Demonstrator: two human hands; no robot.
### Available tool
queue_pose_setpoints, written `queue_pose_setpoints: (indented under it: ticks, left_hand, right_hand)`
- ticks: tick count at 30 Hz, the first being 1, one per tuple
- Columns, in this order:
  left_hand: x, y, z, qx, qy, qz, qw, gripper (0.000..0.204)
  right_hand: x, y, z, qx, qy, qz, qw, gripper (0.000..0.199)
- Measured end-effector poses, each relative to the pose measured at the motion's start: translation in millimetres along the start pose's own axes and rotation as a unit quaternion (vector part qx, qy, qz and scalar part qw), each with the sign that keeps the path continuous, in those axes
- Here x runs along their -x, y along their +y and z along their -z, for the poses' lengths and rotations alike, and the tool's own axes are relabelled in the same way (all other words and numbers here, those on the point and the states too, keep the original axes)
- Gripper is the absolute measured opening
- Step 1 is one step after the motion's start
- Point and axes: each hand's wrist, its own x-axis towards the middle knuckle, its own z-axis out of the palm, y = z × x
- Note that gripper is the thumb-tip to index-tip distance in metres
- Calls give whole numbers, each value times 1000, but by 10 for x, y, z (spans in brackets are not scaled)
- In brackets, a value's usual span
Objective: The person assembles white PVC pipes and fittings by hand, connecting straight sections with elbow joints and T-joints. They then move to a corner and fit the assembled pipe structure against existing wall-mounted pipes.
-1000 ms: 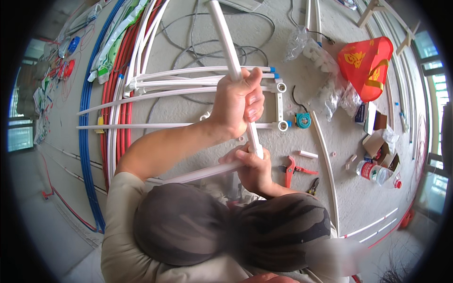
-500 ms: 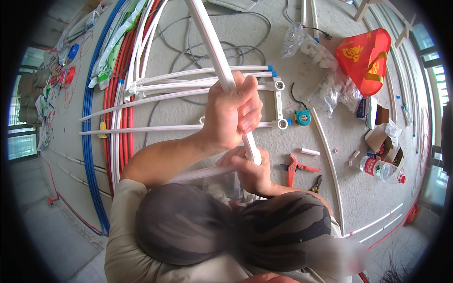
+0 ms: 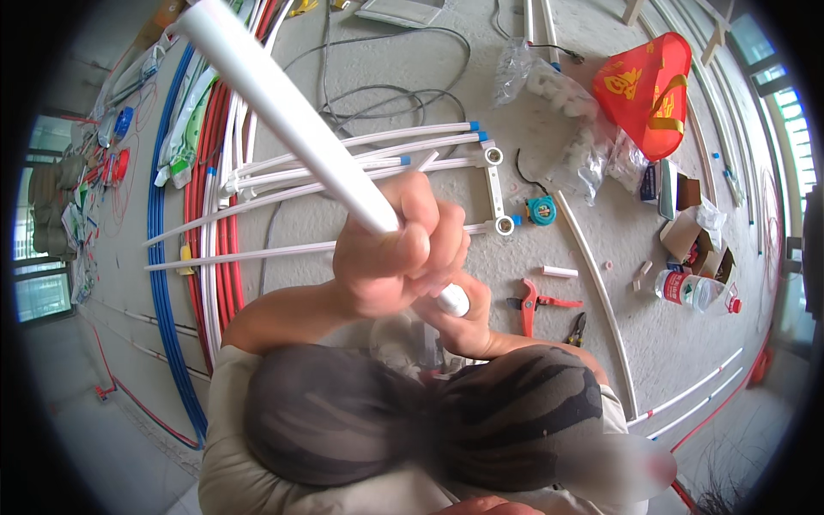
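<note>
A long white plastic pipe [image 3: 296,129] slants from the upper left, its top end close to my view. My left hand [image 3: 399,245] wraps round it in a fist. Just below, my right hand [image 3: 470,322] is closed round the pipe's white lower end, whose rounded tip shows between the hands; whether that tip is a fitting I cannot tell. Behind my hands lies a white manifold-like bar [image 3: 495,190] with ring openings, joined to white pipes [image 3: 403,133], some ending in blue caps. Right of my hands, red pipe cutters [image 3: 530,307] lie on the floor.
Bundles of blue pipes [image 3: 159,257] and red pipes [image 3: 227,283] run along the left. To the right are a teal tape measure [image 3: 541,210], pliers [image 3: 577,329], a red bag [image 3: 648,94], open boxes [image 3: 695,249] and a plastic bottle [image 3: 687,290]. Grey cable [image 3: 386,90] coils behind.
The held pipe has tilted left, and its upper end has come closer to me. My left hand has lowered and moved slightly left. A blurred pipe stretching left from my right hand no longer shows.
</note>
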Motion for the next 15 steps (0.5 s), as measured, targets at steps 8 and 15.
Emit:
queue_pose_setpoints:
  ticks: [8, 15]
  left_hand:
    - [83, 358, 48, -106, 92, -87, 986, 35]
    - [194, 542, 217, -93, 34, -149, 984, 36]
  right_hand:
    - [-375, 13, 166, 206, 81, 181, 958, 96]
    - [-295, -113, 130, -126, -138, -46, 981, 70]
